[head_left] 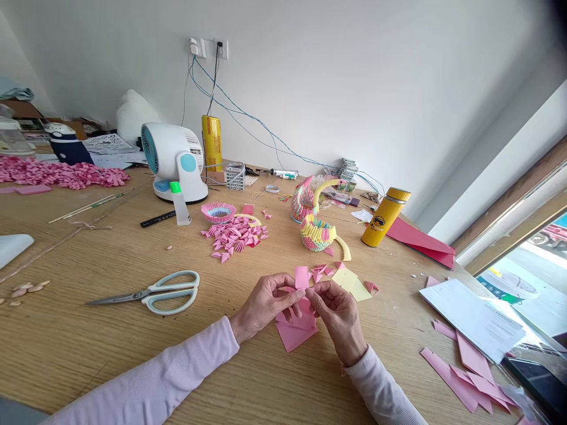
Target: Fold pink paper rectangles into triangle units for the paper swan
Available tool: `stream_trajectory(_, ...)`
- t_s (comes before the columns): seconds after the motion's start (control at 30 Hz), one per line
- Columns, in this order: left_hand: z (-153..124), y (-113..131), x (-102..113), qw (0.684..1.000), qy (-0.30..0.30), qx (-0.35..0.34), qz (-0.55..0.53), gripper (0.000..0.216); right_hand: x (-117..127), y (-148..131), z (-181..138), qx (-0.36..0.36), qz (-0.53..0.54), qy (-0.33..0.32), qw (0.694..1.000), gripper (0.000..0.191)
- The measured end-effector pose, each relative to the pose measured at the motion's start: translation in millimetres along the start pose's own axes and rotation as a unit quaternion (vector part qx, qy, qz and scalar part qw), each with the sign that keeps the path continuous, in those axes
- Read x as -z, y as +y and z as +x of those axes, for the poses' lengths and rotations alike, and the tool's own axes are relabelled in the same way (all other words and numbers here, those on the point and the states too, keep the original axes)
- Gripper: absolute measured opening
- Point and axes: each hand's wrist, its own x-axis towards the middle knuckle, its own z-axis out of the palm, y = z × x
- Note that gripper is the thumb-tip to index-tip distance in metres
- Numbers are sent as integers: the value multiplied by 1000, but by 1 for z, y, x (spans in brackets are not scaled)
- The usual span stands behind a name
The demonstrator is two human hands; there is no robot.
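Note:
Between my two hands a small pink piece of paper (pixel 302 277) stands upright, its lower edge pinched at the fingertips. My left hand (pixel 272 300) is closed on its left side, thumb pointing inward. My right hand (pixel 335 310) grips the lower right corner between thumb and forefinger. Under the hands lie pink paper sheets (pixel 296 335) on the table. Just beyond are a few folded pink paper pieces (pixel 319 271) and yellow paper sheets (pixel 352 283). Further off stands a yellow and pink folded-paper basket (pixel 318 233), with a curved yellow paper strip (pixel 343 248) beside it.
White-handled scissors (pixel 170 292) lie left of my hands. Behind them are a heap of folded pink pieces (pixel 237 236), a pink paper bowl (pixel 218 212), a glue bottle (pixel 179 203) and a white fan (pixel 175 156). A yellow flask (pixel 385 217) and papers (pixel 472 316) are right.

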Motion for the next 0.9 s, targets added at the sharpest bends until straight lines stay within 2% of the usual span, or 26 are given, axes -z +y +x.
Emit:
stream_trajectory(0.23, -1, 2, 0, 999, 4, 16, -42, 28, -3, -1, -1, 3, -6, -10, 1000, 29)
stream_trajectory(0.57, -2, 0, 2, 995, 14, 64, -76, 32, -3, -3, -1, -41, 67, -61, 995, 32)
stream_trajectory(0.73, -1, -2, 3, 995, -14, 57, -83, 33, -1, -8, 1, -31, 71, -29, 997, 33)
stream_trajectory(0.9, -1, -1, 4, 997, -54, 59, -21, 34, 3, -5, 4, -20, 78, -12, 997, 29)
